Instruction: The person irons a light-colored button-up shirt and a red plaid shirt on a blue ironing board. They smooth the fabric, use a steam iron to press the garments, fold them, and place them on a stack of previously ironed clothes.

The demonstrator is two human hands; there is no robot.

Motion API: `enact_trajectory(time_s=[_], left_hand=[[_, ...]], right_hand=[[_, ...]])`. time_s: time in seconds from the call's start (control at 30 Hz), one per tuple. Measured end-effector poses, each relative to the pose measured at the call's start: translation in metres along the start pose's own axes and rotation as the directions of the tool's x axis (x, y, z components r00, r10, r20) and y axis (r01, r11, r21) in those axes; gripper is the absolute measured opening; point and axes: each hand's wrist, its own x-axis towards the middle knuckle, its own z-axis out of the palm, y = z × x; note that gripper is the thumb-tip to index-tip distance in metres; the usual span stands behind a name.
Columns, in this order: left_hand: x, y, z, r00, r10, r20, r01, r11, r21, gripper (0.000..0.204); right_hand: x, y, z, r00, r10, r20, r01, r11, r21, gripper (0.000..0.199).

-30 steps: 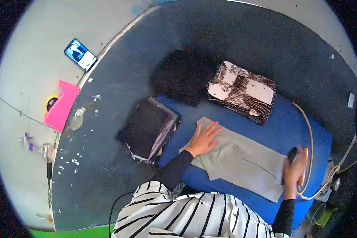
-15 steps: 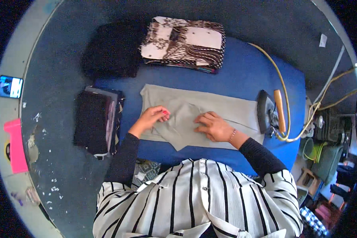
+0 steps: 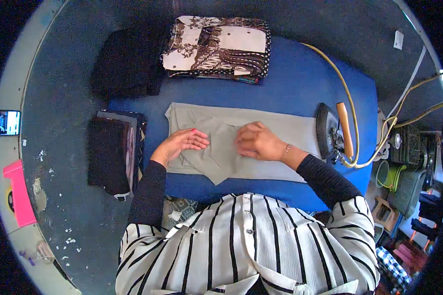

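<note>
A light grey garment (image 3: 270, 169), partly folded and creased, lies across the blue padded table cover (image 3: 142, 104). A flap of it points toward my body. My left hand (image 3: 179, 144) is open over its left part, fingers stretched toward the middle and the thumb side up. Whether the fingertips touch the cloth, I cannot tell. My right hand (image 3: 262, 142) is at the middle of the garment. Its fingers point left and are smeared by motion, so their grip is unclear. An iron (image 3: 328, 130) with a wooden handle stands at the garment's right end, its flat face toward the cloth.
A stack of brown-and-white patterned cloths (image 3: 219, 46) lies at the far side, beside a black cloth pile (image 3: 125, 64). Folded dark clothes (image 3: 108, 155) lie at the left. A yellowish hose (image 3: 347, 86) runs from the iron. A phone (image 3: 6, 123) and a pink object (image 3: 19, 191) are at far left.
My left hand's fingers have straightened out. My right hand has lifted slightly and its fingers have blurred. The whole view has shifted a little; the garment keeps its shape.
</note>
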Motion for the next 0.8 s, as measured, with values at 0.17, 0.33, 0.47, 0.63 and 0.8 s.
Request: enact_trajectory(time_s=[0.17,0.33,0.47,0.63,0.8], left_hand=[[0.006,-0.026,-0.047,0.915,-0.257,-0.310,0.168,0.943,-0.287,0.059],[0.011,-0.037,-0.006,0.794,0.071,-0.603,0.063,0.978,0.198,0.040],[0.024,-0.052,0.035,0.468,0.674,-0.571,0.035,0.632,0.774,0.038],[0.010,-0.039,0.076,0.288,0.857,-0.426,0.352,0.319,0.880,0.037],[-0.019,-0.080,0.057,0.227,0.795,-0.563,0.483,0.410,0.773,0.028]], right_hand=[[0.028,0.039,0.052,0.670,0.735,-0.105,-0.555,0.590,0.586,0.025],[0.055,-0.006,0.037,0.505,0.851,-0.148,-0.808,0.526,0.266,0.038],[0.049,-0.006,0.051,0.680,0.690,-0.249,-0.730,0.669,-0.138,0.044],[0.024,-0.008,0.001,0.694,0.444,-0.567,-0.579,0.812,-0.073,0.049],[-0.121,0.018,-0.133,0.548,0.482,-0.684,-0.836,0.294,-0.463,0.069]])
